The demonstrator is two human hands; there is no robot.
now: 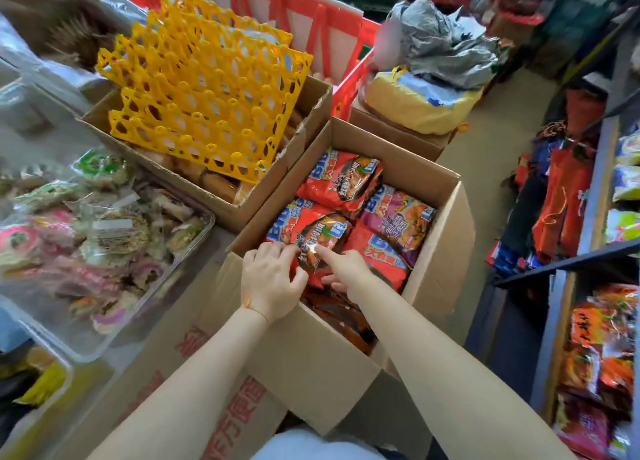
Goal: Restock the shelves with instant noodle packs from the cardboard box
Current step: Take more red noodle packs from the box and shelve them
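With my left hand [268,279] and right hand [346,272] close together, fingers spread on the red instant noodle pack [311,233] atop the cardboard box [440,252] mid-frame, I judge it light, crinkly, slippery and crushable, best pinched by both side edges.

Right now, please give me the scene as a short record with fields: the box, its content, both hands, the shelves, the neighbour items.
box: open cardboard box, flaps out
content: red noodle packs, one purple noodle pack
left hand: fingers on the nearest red pack
right hand: index finger on the same pack
grasp: touching; lift not visible
shelves: at right, partly filled with packs
neighbour items: yellow egg trays in another box, clear tray of snacks at left
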